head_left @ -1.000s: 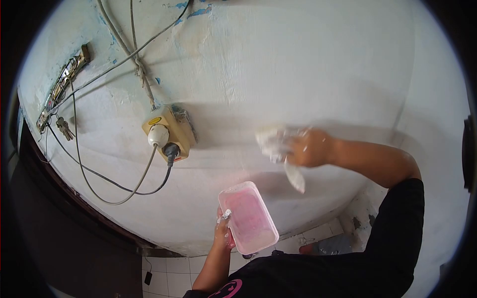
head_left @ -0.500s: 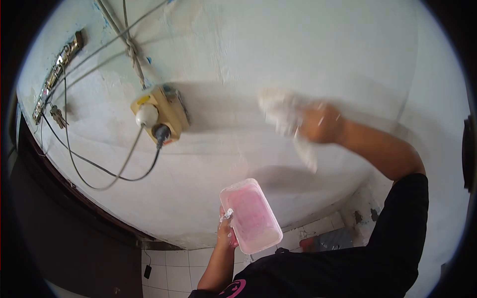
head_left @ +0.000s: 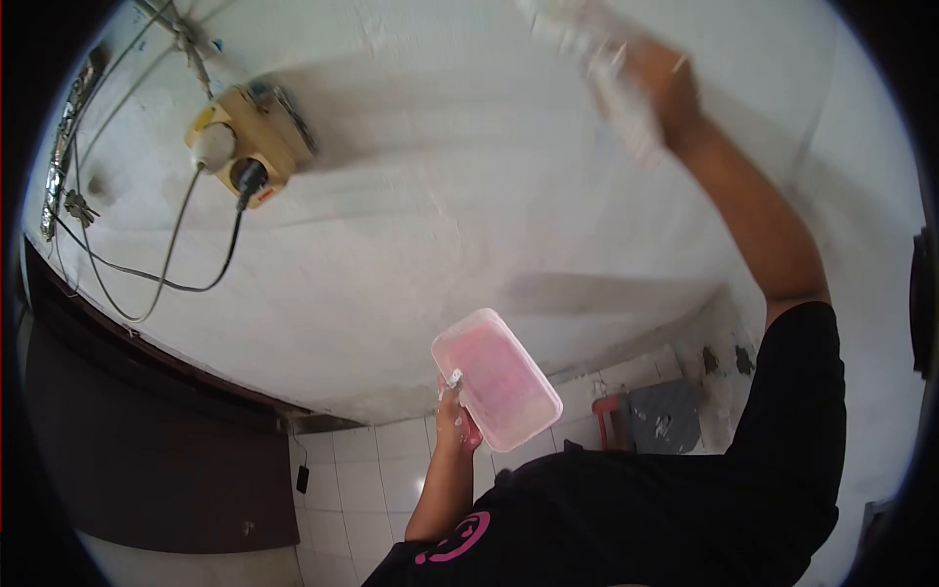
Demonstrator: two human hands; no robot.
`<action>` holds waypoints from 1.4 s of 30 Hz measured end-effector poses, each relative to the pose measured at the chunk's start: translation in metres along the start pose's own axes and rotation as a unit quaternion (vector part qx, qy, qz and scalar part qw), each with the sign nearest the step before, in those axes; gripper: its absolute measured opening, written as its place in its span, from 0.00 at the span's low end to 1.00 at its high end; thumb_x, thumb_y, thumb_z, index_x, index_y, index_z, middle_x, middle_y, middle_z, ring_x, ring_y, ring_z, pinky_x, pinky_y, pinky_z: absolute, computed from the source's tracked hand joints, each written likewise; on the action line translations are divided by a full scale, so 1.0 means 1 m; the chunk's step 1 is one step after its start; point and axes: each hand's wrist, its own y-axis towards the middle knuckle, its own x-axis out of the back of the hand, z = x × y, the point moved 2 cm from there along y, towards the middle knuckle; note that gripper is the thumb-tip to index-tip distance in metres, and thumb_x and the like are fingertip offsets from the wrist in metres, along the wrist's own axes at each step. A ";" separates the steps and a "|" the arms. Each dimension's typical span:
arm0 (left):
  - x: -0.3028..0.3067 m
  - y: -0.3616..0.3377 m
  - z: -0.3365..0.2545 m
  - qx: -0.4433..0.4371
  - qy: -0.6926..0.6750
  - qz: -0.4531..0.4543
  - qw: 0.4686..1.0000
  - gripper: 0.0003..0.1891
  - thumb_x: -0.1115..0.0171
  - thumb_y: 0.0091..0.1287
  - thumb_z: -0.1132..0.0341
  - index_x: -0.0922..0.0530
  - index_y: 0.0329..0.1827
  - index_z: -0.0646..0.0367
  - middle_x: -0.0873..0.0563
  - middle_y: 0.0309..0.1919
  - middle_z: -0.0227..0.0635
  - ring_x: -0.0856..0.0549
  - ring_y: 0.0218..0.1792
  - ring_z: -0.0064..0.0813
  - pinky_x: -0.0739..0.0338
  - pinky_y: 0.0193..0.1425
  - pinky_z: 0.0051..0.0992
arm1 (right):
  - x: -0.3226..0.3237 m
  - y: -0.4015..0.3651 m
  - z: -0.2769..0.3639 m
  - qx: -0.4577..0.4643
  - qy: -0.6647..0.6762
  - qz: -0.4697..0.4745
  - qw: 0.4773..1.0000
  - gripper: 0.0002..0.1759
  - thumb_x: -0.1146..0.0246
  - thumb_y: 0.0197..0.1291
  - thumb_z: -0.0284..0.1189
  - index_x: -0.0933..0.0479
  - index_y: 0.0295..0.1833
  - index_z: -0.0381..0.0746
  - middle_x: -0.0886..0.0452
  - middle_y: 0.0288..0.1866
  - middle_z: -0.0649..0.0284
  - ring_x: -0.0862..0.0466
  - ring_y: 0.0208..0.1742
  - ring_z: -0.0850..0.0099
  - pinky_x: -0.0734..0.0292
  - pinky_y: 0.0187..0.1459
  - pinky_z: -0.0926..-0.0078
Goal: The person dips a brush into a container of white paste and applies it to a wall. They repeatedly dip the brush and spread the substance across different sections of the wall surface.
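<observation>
My left hand (head_left: 454,419) grips a pinkish plastic tub (head_left: 504,386) by its long side, fingers wrapped beneath. White smears cover the thumb at the rim. The tub is tilted so that its inside shows, with a thin pale film over the pink. Raised high at the upper right, my right hand (head_left: 667,93) is closed around a white cloth (head_left: 626,98), blurred by motion. One end of the cloth hangs below the fist; the other reaches the top edge of the view, over the pale wall (head_left: 411,225).
On the wall at left, a yellowish socket box (head_left: 249,147) holds two plugs with dangling cables. Keys (head_left: 80,207) hang near a shiny strip (head_left: 64,157). Below are a dark panel (head_left: 166,430), white floor tiles (head_left: 357,474) and a grey stool (head_left: 663,418) with a red part.
My right hand has swung upward with the cloth. The view has shifted, so the socket box sits higher and further left. My left hand still holds the tub.
</observation>
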 end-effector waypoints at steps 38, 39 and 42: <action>0.117 -0.003 -0.026 0.060 0.058 -0.068 0.994 0.25 0.43 0.65 0.60 0.32 0.61 0.66 0.20 0.52 0.44 0.19 0.52 0.40 0.23 0.56 0.41 | -0.076 -0.062 0.067 0.165 -0.127 -0.099 0.973 0.09 0.37 0.56 0.27 0.19 0.44 0.43 0.19 0.34 0.58 0.20 0.24 0.66 0.25 0.24 0.70; 0.122 -0.004 -0.025 0.063 0.053 -0.069 0.994 0.25 0.43 0.65 0.60 0.32 0.61 0.65 0.20 0.53 0.43 0.19 0.53 0.40 0.23 0.57 0.40 | -0.088 -0.069 0.064 0.165 -0.132 -0.098 0.973 0.09 0.37 0.56 0.27 0.19 0.44 0.43 0.19 0.34 0.58 0.20 0.24 0.66 0.25 0.24 0.70; 0.130 -0.011 -0.023 0.076 0.061 -0.076 0.992 0.25 0.43 0.66 0.60 0.32 0.62 0.64 0.21 0.54 0.43 0.20 0.54 0.40 0.24 0.58 0.41 | -0.168 -0.139 0.059 0.068 0.052 -0.007 0.996 0.11 0.43 0.57 0.29 0.19 0.44 0.46 0.23 0.62 0.70 0.21 0.58 0.63 0.23 0.55 0.71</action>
